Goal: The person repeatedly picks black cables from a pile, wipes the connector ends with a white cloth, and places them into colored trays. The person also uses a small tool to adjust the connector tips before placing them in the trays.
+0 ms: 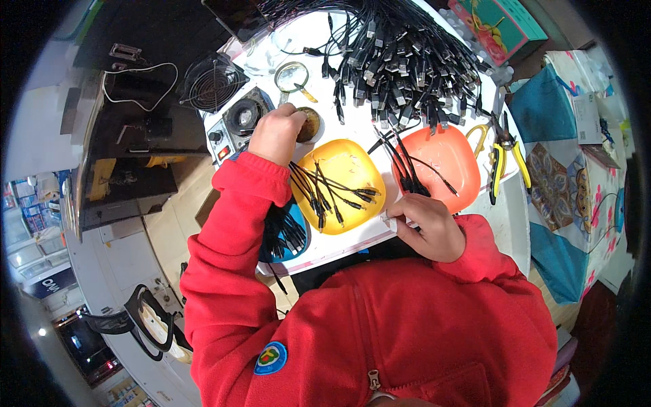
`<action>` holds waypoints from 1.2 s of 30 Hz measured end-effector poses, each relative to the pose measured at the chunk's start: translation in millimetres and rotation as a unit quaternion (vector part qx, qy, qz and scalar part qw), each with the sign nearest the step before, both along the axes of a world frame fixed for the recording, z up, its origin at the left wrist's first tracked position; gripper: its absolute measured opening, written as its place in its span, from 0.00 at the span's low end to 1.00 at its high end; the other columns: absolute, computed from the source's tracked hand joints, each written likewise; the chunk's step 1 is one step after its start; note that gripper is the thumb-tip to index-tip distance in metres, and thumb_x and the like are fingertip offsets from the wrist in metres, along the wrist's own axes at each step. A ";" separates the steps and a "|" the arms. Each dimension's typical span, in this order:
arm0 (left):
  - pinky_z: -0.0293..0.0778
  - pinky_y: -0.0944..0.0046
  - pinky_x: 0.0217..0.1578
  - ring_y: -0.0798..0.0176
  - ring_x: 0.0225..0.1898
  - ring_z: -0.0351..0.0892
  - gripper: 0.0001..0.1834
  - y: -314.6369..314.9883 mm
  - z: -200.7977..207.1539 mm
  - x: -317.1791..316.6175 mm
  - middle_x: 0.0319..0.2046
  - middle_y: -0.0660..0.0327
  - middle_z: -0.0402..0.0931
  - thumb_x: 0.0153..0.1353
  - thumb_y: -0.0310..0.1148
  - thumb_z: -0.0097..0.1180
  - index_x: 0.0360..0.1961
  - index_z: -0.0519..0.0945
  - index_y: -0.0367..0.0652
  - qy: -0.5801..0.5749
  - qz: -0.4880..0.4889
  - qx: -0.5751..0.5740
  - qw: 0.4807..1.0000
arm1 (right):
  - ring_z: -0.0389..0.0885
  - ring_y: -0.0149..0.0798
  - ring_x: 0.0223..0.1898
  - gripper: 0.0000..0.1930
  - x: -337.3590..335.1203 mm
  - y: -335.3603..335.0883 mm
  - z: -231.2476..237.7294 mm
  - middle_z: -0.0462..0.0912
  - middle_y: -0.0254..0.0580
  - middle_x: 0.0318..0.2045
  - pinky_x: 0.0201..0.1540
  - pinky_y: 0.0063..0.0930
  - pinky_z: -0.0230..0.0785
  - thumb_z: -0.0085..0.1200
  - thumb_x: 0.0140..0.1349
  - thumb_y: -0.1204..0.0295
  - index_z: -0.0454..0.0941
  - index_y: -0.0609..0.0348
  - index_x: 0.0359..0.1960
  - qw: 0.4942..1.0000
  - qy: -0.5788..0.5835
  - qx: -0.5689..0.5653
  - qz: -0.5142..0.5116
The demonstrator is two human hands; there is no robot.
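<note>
My left hand (277,133) is closed at the rim of a small round tin (309,125) with a brownish inside; what its fingers hold is hidden. In front of the orange bowl, my right hand (428,228) pinches a tiny pale piece too small to name. Between the hands sits a yellow bowl (339,152), with several black cables (325,193) ending in barrel-type plugs lying across it. More black cables (407,169) rest in the orange bowl (456,152). Under my left forearm, a blue bowl (298,245) holds another bunch of black cable ends (283,230).
A large heap of black USB cables (400,68) covers the table's far side. A magnifying glass (291,76), a box-shaped device (239,122) with a red switch and a black fan (213,83) stand far left. Yellow-handled wire strippers (505,152) lie at the right edge.
</note>
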State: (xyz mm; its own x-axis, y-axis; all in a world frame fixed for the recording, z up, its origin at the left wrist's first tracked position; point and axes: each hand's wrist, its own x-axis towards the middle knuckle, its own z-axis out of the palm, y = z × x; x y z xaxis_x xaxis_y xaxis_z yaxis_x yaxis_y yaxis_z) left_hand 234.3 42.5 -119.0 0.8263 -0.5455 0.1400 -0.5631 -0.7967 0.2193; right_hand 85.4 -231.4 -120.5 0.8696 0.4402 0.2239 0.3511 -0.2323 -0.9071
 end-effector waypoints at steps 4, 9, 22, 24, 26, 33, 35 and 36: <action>0.75 0.55 0.32 0.45 0.31 0.78 0.06 -3.6 0.2 0.7 0.28 0.51 0.75 0.51 0.21 0.52 0.30 0.79 0.36 -0.008 -0.004 0.026 1.000 | 0.78 0.44 0.28 0.08 -1.3 0.4 -1.4 0.77 0.45 0.27 0.31 0.32 0.69 0.54 0.53 0.84 0.74 0.62 0.35 1.000 -0.005 -0.003 -0.002; 0.75 0.54 0.34 0.47 0.32 0.77 0.12 -8.6 -1.0 -1.9 0.28 0.52 0.73 0.42 0.29 0.63 0.28 0.77 0.37 -0.035 -0.018 0.058 0.998 | 0.77 0.45 0.28 0.08 -5.5 2.0 0.7 0.76 0.44 0.27 0.31 0.33 0.68 0.55 0.53 0.82 0.73 0.62 0.35 1.000 -0.009 0.000 0.001; 0.74 0.61 0.31 0.50 0.30 0.79 0.05 51.7 47.9 -36.3 0.28 0.52 0.78 0.53 0.22 0.60 0.32 0.80 0.37 -0.113 0.107 -0.110 0.982 | 0.77 0.51 0.33 0.08 -21.9 6.1 7.8 0.78 0.47 0.31 0.36 0.38 0.70 0.54 0.54 0.78 0.73 0.61 0.37 0.999 -0.025 -0.032 0.003; 0.73 0.60 0.31 0.50 0.29 0.78 0.06 65.6 50.5 -32.0 0.27 0.52 0.77 0.52 0.22 0.60 0.32 0.80 0.37 -0.159 0.101 -0.109 0.976 | 0.78 0.52 0.33 0.08 -23.2 9.3 7.7 0.78 0.48 0.31 0.36 0.38 0.70 0.55 0.54 0.78 0.73 0.61 0.37 0.999 -0.024 -0.032 0.009; 0.73 0.59 0.31 0.50 0.29 0.78 0.06 78.5 50.4 -27.0 0.27 0.52 0.77 0.51 0.22 0.60 0.32 0.80 0.37 -0.143 0.135 -0.077 0.977 | 0.78 0.52 0.34 0.09 -23.9 11.6 8.0 0.78 0.48 0.31 0.36 0.38 0.70 0.55 0.54 0.79 0.73 0.61 0.37 0.999 -0.009 -0.035 0.021; 0.74 0.57 0.32 0.48 0.31 0.79 0.06 93.9 31.5 1.6 0.30 0.52 0.78 0.50 0.24 0.61 0.31 0.82 0.37 -0.111 0.117 0.001 0.987 | 0.78 0.52 0.33 0.08 -22.2 15.4 8.5 0.78 0.48 0.30 0.35 0.37 0.70 0.55 0.55 0.79 0.72 0.62 0.36 0.999 -0.020 -0.025 0.021; 0.74 0.57 0.33 0.48 0.31 0.79 0.06 95.8 28.5 8.0 0.30 0.52 0.78 0.49 0.23 0.61 0.31 0.82 0.37 -0.104 0.109 0.028 0.988 | 0.78 0.51 0.32 0.07 -21.5 14.7 8.6 0.77 0.48 0.29 0.34 0.37 0.70 0.55 0.55 0.78 0.72 0.62 0.36 0.999 -0.009 -0.026 0.021; 0.74 0.56 0.33 0.47 0.32 0.79 0.06 96.2 27.3 10.4 0.30 0.52 0.77 0.49 0.23 0.61 0.31 0.82 0.37 -0.097 0.107 0.044 0.988 | 0.77 0.51 0.31 0.07 -21.1 14.3 8.5 0.77 0.48 0.29 0.34 0.37 0.70 0.55 0.56 0.78 0.72 0.62 0.36 0.999 -0.014 -0.027 0.017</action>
State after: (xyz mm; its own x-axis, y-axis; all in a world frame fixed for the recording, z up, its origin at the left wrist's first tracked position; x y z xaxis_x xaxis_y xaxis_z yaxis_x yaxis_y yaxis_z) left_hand 244.7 138.8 -91.7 0.8864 -0.3776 0.2680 -0.4038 -0.9136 0.0483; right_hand 64.3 -217.1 -112.0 0.8478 0.4809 0.2234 0.3849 -0.2683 -0.8831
